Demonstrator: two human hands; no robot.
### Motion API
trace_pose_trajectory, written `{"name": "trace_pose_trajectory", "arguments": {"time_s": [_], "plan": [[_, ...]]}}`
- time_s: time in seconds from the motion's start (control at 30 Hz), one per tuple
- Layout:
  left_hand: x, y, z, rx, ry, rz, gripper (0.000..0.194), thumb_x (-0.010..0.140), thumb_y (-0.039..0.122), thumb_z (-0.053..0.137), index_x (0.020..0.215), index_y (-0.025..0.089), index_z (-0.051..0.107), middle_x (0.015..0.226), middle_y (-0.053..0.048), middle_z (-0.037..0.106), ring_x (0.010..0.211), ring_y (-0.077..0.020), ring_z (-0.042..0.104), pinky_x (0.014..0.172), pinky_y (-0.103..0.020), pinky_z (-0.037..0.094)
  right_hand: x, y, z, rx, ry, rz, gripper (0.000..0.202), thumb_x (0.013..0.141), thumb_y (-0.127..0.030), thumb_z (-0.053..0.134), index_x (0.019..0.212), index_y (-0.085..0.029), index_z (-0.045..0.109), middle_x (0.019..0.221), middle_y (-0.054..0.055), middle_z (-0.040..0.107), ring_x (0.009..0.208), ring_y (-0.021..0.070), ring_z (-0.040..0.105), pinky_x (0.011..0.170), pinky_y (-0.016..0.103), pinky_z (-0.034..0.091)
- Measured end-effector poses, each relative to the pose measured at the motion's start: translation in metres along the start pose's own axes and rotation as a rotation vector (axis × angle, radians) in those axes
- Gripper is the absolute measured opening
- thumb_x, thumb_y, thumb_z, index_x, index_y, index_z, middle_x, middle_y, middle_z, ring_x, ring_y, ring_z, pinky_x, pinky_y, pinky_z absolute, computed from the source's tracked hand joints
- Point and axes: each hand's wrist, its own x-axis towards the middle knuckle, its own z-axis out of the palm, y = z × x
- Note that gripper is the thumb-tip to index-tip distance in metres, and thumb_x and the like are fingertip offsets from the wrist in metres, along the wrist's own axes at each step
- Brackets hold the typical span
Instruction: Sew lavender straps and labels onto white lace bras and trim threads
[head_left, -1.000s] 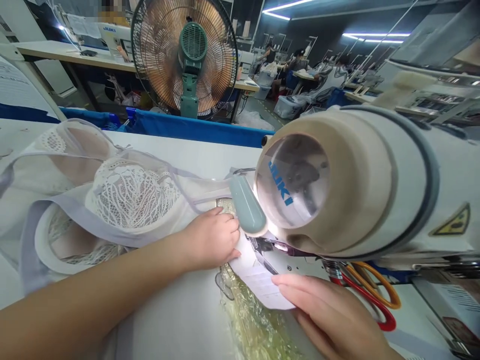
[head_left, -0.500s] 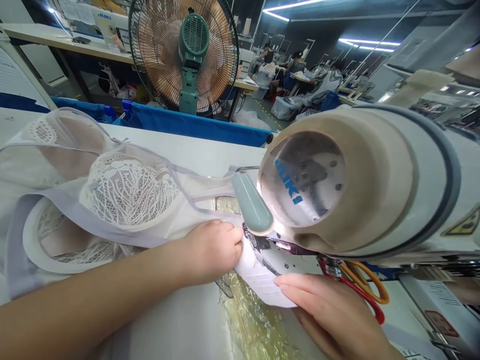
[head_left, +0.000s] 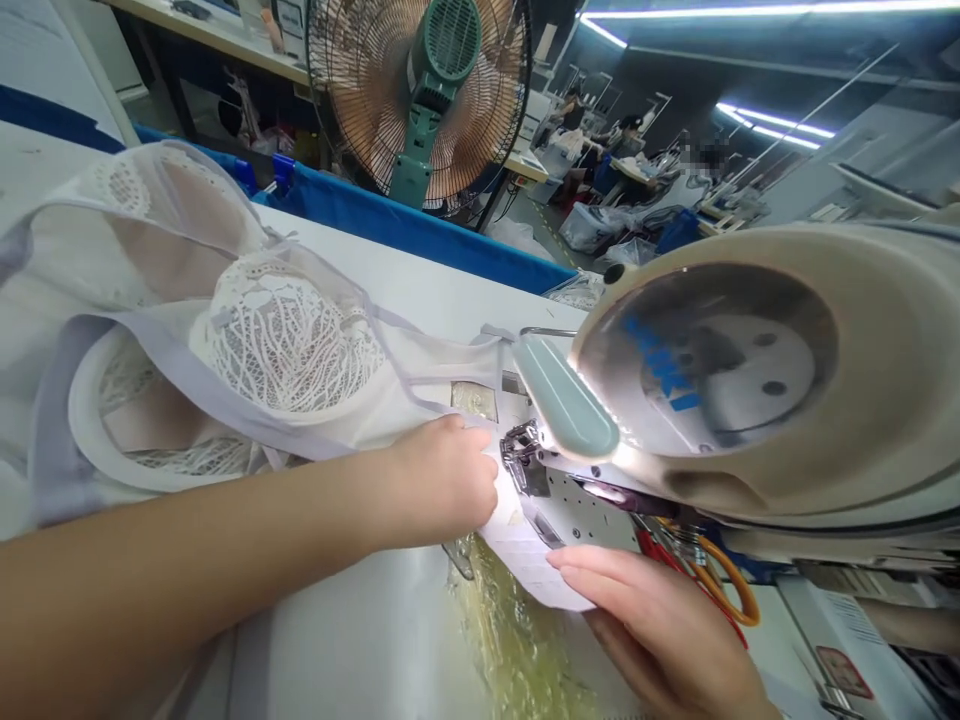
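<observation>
A white and lilac bra with lace cups lies on the table, its band reaching right to the presser foot of a sewing machine. My left hand is closed on the fabric edge just left of the foot, fingers curled. Below the foot, my right hand lies with its fingers stretched and close together on a pale fabric piece, the thumb underneath and the fabric between them. Part of the fabric is hidden under the foot and my left hand.
Orange-handled scissors lie right of my right hand, under the machine head. Yellowish plastic wrap covers the table edge in front. Behind are a blue cloth trough and a large fan. People sit farther back.
The camera view has tilted and moved closer to the machine, whose head now fills more of the right side. Both hands keep nearly the same places on the fabric.
</observation>
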Motion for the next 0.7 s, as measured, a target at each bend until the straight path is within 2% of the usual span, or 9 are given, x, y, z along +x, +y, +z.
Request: {"name": "trace_pose_trajectory", "arguments": {"time_s": [0.17,0.33,0.43,0.57,0.7], "plan": [[-0.002,-0.003,-0.002,0.011,-0.023,0.06,0.016,0.07,0.005,0.062,0.059,0.016,0.058,0.06,-0.005,0.057,0.063,-0.0173,0.047,0.058,-0.032,0.034,-0.001,0.002,0.0,0.022,-0.042,-0.01,0.034,0.08,-0.005,0.045,0.11,-0.02,0.055,0.098,0.008,0.07,0.088,0.0177,0.067,0.075,0.026,0.055],[0.001,-0.005,-0.008,-0.009,-0.133,0.055,0.016,0.066,0.004,0.062,0.056,0.015,0.056,0.063,-0.006,0.058,0.067,-0.02,0.051,0.055,-0.032,0.034,0.001,0.0,0.0,0.07,-0.096,-0.027,0.033,0.079,-0.005,0.045,0.107,-0.019,0.056,0.1,0.008,0.068,0.09,0.0168,0.065,0.075,0.025,0.054],[0.005,-0.005,-0.006,-0.087,-0.163,0.021,0.012,0.07,0.005,0.06,0.063,0.014,0.058,0.069,-0.007,0.06,0.071,-0.0198,0.053,0.055,-0.03,0.038,0.004,-0.004,0.0,0.085,-0.153,-0.056,0.03,0.079,-0.007,0.046,0.105,-0.019,0.056,0.099,0.009,0.067,0.088,0.017,0.064,0.073,0.026,0.054],[0.01,-0.005,0.006,-0.108,-0.116,-0.081,0.011,0.081,0.008,0.05,0.077,0.012,0.06,0.084,-0.008,0.062,0.078,-0.02,0.056,0.062,-0.03,0.043,0.009,-0.007,-0.001,0.108,-0.185,-0.085,0.026,0.079,-0.007,0.047,0.101,-0.018,0.057,0.096,0.009,0.067,0.084,0.0167,0.063,0.07,0.026,0.052],[0.008,-0.007,0.018,-0.1,-0.04,-0.063,0.013,0.084,0.011,0.05,0.077,0.011,0.061,0.088,-0.01,0.063,0.084,-0.0195,0.057,0.071,-0.03,0.045,0.013,-0.009,0.0,0.147,-0.221,-0.075,0.02,0.081,-0.01,0.049,0.098,-0.017,0.058,0.095,0.009,0.066,0.083,0.0166,0.062,0.07,0.027,0.051]]}}
